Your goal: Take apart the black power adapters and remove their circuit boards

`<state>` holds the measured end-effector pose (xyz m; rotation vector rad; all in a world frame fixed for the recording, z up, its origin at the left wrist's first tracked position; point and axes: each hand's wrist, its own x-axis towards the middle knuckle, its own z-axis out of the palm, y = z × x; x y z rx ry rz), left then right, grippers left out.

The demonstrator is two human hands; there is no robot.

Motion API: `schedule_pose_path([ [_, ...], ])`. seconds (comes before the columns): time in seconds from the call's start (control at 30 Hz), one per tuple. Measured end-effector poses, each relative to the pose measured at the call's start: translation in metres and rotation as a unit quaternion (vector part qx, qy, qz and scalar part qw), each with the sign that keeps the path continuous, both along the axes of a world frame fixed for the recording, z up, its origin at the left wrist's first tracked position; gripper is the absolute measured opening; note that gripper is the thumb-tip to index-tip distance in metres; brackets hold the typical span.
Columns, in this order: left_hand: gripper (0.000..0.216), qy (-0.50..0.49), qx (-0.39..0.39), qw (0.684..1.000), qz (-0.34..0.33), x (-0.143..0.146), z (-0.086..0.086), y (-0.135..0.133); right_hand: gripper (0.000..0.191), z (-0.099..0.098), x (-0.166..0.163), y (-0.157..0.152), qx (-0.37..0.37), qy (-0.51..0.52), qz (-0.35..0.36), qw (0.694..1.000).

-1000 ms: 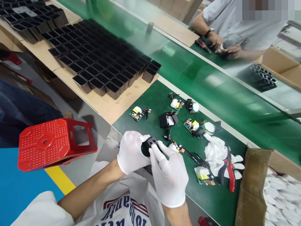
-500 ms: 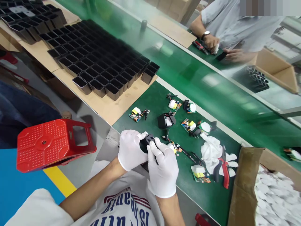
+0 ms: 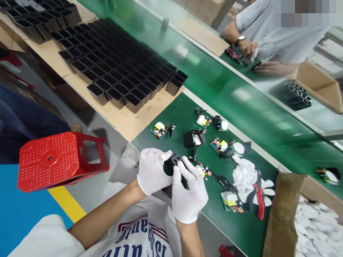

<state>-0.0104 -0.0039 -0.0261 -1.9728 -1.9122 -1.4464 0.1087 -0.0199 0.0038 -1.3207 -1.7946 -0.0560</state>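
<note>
Both my hands wear white gloves and meet at the near edge of the green mat (image 3: 241, 221). My left hand (image 3: 154, 171) is closed round a small black plastic housing (image 3: 171, 165). My right hand (image 3: 189, 192) grips the same housing from the right, its fingers curled over the top. Just beyond my hands lie several small circuit boards (image 3: 160, 130) with white and yellow parts, and an open black housing (image 3: 193, 138) with a board inside.
Rows of empty black housings (image 3: 120, 75) stand on cardboard at the upper left. A white cloth (image 3: 245, 173) and red-handled cutters (image 3: 258, 200) lie to the right, beside a cardboard box (image 3: 284, 214). A red stool (image 3: 57, 160) stands at the left. Another person's hands (image 3: 248, 48) work across the conveyor belt (image 3: 241, 96).
My hands stay together on the black housing; my right fingers have shifted slightly over it. The other person's hands have moved apart a little.
</note>
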Motion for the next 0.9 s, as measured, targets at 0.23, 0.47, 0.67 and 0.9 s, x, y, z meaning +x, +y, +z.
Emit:
schedule_pose_path([
  [0.23, 0.031, -0.011, 0.005, 1.0, 0.002, -0.002, 0.016, -0.001, 0.014, 0.023, -0.001, 0.002, 0.015, -0.058, -0.004, 0.998],
  [0.47, 0.027, -0.029, -0.019, 0.999, 0.003, -0.006, 0.015, -0.003, 0.022, 0.012, -0.009, -0.003, 0.029, -0.063, -0.015, 0.997],
  [0.67, 0.033, -0.037, -0.013, 0.999, 0.007, -0.003, -0.006, -0.002, 0.016, 0.002, -0.006, 0.002, -0.025, -0.01, 0.009, 1.0],
  [0.9, 0.037, -0.035, -0.011, 0.999, 0.014, -0.003, -0.001, -0.002, 0.009, 0.017, -0.007, 0.007, -0.154, 0.125, -0.005, 0.98],
])
